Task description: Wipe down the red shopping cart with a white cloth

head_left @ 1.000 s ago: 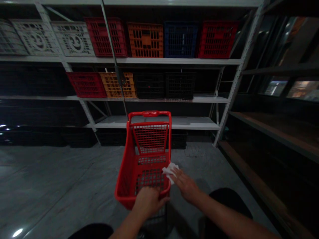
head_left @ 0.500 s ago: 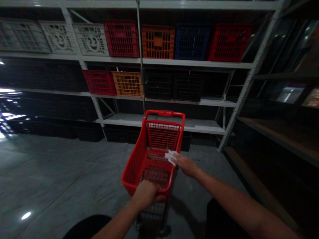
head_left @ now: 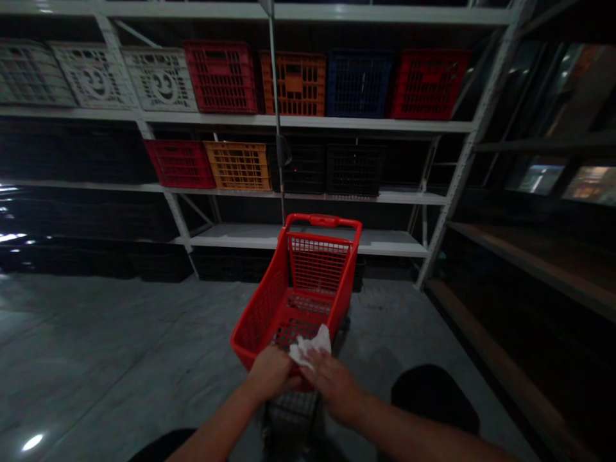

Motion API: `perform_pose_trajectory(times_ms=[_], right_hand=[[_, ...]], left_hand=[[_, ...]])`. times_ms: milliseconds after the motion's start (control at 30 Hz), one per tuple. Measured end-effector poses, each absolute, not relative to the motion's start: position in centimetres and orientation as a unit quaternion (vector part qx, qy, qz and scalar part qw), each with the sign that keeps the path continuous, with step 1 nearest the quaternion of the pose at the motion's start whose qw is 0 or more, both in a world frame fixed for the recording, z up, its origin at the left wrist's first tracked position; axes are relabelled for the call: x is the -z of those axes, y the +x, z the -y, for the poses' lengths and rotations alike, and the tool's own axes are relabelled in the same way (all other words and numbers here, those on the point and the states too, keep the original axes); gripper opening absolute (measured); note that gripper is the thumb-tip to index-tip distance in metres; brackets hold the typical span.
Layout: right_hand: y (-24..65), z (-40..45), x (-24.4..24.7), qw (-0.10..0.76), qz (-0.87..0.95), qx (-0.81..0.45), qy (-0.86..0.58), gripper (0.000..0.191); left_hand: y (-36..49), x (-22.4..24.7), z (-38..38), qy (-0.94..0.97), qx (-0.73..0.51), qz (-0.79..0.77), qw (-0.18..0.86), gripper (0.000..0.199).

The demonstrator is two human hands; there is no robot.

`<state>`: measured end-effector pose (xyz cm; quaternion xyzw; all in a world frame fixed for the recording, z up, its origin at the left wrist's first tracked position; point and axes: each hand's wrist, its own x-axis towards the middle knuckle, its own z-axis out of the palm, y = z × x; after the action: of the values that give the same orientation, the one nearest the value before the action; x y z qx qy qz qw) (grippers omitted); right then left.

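A red plastic shopping cart stands in front of me, its handle at the far end and its basket holding nothing. My left hand is closed over the near rim of the basket. Beside it, my right hand presses a crumpled white cloth or tissue against the near right corner of the rim. The fingertips of the right hand are partly covered by the white piece.
Behind the cart rises a white metal rack with coloured crates, among them an orange crate and a yellow crate. Dark shelving borders the right side. Concrete floor stretches to the left.
My right hand has slid the white piece along the cart's right rim toward me, to the near corner. The left hand stays on the near rim.
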<state>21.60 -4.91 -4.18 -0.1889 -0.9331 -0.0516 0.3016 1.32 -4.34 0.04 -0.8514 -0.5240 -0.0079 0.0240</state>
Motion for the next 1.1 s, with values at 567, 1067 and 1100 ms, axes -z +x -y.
perform_pose_trajectory(times_ms=[567,1067,1100], right_hand=[[27.2,-12.7,-3.7,0.281,0.847,0.143,-0.428,0.053],[19.7,-5.4,2.6,0.305,0.913,-0.029,-0.270,0.044],[19.3,-5.2,2.2,0.309,0.907,-0.030,-0.283,0.044]], left_hand=[[-3.9,0.9,4.1,-0.898,0.053,0.432,0.071,0.082],[0.4,0.9,5.2,-0.773,0.013,0.632,0.050,0.044],[0.3,1.0,5.1,-0.774,0.014,0.630,0.052,0.043]])
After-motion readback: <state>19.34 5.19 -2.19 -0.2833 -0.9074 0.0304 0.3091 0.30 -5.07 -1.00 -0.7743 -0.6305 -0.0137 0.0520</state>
